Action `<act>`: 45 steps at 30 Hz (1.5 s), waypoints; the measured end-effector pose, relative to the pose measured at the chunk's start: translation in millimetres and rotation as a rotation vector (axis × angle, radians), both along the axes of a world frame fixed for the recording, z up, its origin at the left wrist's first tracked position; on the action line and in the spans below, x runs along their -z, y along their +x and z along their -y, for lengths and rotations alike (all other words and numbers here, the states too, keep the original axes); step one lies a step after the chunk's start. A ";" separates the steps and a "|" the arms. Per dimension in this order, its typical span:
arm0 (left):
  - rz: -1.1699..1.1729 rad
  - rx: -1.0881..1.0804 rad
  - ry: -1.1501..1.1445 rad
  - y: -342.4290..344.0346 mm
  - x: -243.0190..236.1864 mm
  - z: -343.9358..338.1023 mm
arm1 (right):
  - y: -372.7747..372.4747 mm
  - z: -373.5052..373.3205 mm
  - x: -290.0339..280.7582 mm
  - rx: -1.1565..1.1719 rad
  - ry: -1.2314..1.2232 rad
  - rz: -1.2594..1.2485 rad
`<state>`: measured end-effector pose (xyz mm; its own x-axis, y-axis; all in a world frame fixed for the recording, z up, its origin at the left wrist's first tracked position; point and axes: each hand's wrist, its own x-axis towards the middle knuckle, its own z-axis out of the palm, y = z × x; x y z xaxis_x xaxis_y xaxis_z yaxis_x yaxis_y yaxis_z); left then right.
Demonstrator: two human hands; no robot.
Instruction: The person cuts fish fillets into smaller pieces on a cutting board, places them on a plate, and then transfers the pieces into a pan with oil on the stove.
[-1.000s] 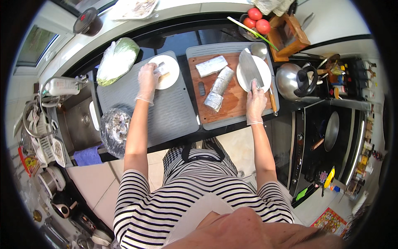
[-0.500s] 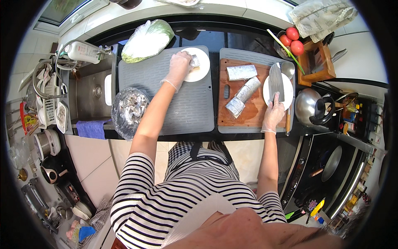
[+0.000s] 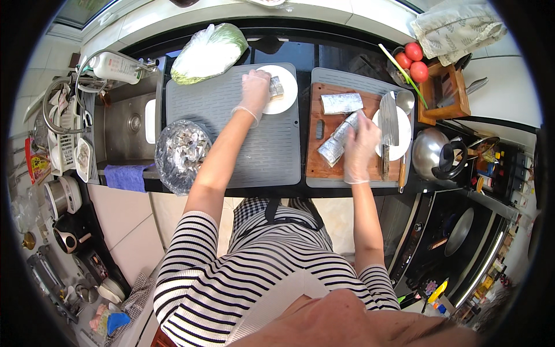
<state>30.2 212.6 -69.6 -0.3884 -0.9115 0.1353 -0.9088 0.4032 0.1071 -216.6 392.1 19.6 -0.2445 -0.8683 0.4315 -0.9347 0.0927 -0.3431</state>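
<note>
While the left grip (image 3: 254, 92) rests at the white plate (image 3: 286, 105) on the left grey mat (image 3: 254, 156), the right grip (image 3: 363, 141) is over the right flank of the diagonal fish section (image 3: 335, 144) on the wooden cutting board (image 3: 317, 169).

Key relation: the silver-skinned diagonal section lies to the left of the right grip, its long axis running from a near-left end to a far-right end. The fingertips reach about the far-right end and cover part of it. Right hand clearly nearer; the left is well apart, across the gap of black desk (image 3: 304, 87) between the mats.

Right grip: gloved, fingers bent, blurred. Whether they pinch the section or only hover over it cannot be told.

Left grip: gloved, fingers curled at the left edge of a short cut fish piece (image 3: 276, 87) on the plate. Fingertips hidden; pinch or mere touch not determinable.

Other positions: a second fish section (image 3: 341, 104) lies just beyond the diagonal one, its long axis nearly left to right. The cleaver (image 3: 389, 118) is to the right of the right grip, out of the hand, blade across the second white plate (image 3: 401, 149), dark handle toward the person.
</note>
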 end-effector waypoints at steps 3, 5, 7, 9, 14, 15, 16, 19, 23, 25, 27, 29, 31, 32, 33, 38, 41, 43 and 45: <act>0.009 0.011 0.048 0.6 -5.7 -2.1 | 37.7 37.5 8.7 -0.231 0.001 0.163; -0.033 0.023 0.037 3.0 -7.4 -7.3 | 59.7 67.0 21.9 -0.364 0.022 0.264; -0.088 0.031 -0.009 6.5 -7.6 -11.4 | 79.6 95.1 36.9 -0.382 0.083 0.276; -0.125 0.016 0.062 7.5 -7.2 -12.7 | 92.9 122.4 49.8 -0.403 0.182 0.228; -0.286 -0.036 0.152 6.9 -13.8 -18.3 | 109.6 155.2 56.5 -0.506 0.470 0.159; -0.355 -0.033 0.136 9.4 -16.9 -19.8 | 109.2 155.3 53.5 -0.511 0.459 0.172; -0.388 -0.025 0.097 11.7 -20.1 -17.4 | 108.8 155.2 50.4 -0.504 0.474 0.177; -0.450 0.009 -0.004 16.7 -25.2 -11.3 | 106.3 165.5 44.3 -0.521 0.260 0.106; -0.421 0.073 -0.192 10.8 -16.4 6.1 | 105.8 178.2 57.4 -0.590 0.056 0.141; -0.392 0.092 -0.209 10.3 -7.1 2.2 | 106.1 173.0 69.3 -0.610 0.077 0.117; -0.345 0.115 -0.130 10.9 0.0 -6.3 | 104.0 163.8 77.2 -0.593 0.185 0.148; -0.436 0.114 -0.109 16.5 3.5 -18.7 | 97.2 150.8 78.3 -0.650 0.129 0.158; -0.478 0.083 -0.057 27.2 1.2 -29.9 | 91.1 137.8 73.1 -0.671 0.162 0.134; -0.491 0.058 -0.050 33.7 -1.5 -33.7 | 89.5 134.0 69.5 -0.663 0.188 0.115; -0.509 0.034 -0.065 37.8 -4.4 -36.1 | 88.8 131.8 65.8 -0.666 0.191 0.098; -0.506 -0.056 -0.025 38.9 -13.7 -38.9 | 105.3 146.7 61.0 -0.576 0.157 0.048; -0.523 -0.082 -0.043 36.3 -11.9 -40.7 | 113.1 154.1 64.4 -0.546 0.233 -0.008; -0.527 -0.107 -0.052 37.2 -9.6 -43.8 | 115.1 156.3 65.1 -0.521 0.334 -0.026; -0.525 -0.133 -0.049 36.4 -7.6 -46.0 | 115.3 157.7 64.0 -0.534 0.339 -0.046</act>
<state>66.6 258.6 -62.0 -0.1392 -0.9359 0.3235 -0.7820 0.3044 0.5440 -101.3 234.4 -44.5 0.2724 -0.9558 0.1106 -0.8953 -0.2939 -0.3347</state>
